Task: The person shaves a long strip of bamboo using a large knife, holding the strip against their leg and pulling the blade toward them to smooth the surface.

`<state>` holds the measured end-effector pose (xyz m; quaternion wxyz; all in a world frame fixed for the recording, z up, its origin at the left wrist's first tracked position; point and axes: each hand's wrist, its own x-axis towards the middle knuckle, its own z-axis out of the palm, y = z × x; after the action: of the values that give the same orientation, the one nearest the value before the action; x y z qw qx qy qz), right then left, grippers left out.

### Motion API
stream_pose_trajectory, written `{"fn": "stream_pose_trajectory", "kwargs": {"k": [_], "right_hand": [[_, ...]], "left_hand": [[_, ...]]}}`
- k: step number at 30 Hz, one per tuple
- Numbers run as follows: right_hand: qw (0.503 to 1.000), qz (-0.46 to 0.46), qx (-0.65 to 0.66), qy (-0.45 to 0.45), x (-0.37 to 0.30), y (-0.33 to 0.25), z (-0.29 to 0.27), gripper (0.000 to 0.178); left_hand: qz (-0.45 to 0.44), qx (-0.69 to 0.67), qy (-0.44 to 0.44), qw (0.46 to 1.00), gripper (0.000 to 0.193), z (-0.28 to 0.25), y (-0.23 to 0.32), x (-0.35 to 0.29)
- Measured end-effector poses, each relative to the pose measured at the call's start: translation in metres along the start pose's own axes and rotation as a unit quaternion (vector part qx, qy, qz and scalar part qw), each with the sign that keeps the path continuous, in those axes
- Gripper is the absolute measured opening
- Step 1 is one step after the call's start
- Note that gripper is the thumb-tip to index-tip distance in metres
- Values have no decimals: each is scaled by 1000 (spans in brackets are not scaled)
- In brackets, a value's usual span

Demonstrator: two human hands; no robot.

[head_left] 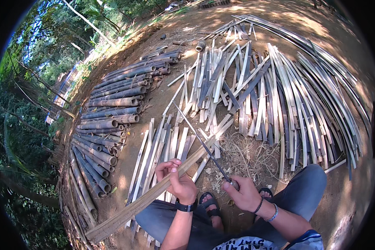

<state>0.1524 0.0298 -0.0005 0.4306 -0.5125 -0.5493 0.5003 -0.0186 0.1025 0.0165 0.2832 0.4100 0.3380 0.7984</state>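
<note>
My left hand point(177, 183) is closed round a split bamboo strip point(131, 209), its fingers curled over the upper edge. The strip slants from the lower left up to the right across my lap. In my right hand point(244, 195) is the handle of a long, thin-bladed knife point(201, 141). Its dark blade points up and to the left, crossing the strip near the strip's far end; whether blade and strip touch I cannot tell. Below the knife, curly bamboo shavings point(254, 157) cover the ground before my sandalled feet.
Whole bamboo poles point(112, 102) lie stacked at the left. A large spread of split bamboo strips point(296, 112) covers the right and centre, with a smaller bundle point(154, 146) beside my left knee. A short bamboo piece point(200, 46) lies farther off. Trees point(29, 83) stand beyond the poles.
</note>
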Motion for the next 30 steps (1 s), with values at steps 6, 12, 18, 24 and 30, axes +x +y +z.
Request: {"fn": "stream_pose_trajectory", "kwargs": {"k": [6,12,18,24,30], "right_hand": [[998,59,3,-24,-15,33,13,41],[994,13,-56,-97,-14,16,23,41],[981,-43,-64,-179,-17,6,31,39],[993,58,-11,-105,7,26,26,39],[980,-34,-28,-195,4,29,34,42]], "left_hand": [[28,-29,28,999,31,-22,52,10],[78,-127,-63,987,53,-40,102,21],[103,-131,-189,968,60,-47,97,13],[106,-140,-211,961,56,-47,96,11],[104,-138,-210,962,55,-47,92,18]]}}
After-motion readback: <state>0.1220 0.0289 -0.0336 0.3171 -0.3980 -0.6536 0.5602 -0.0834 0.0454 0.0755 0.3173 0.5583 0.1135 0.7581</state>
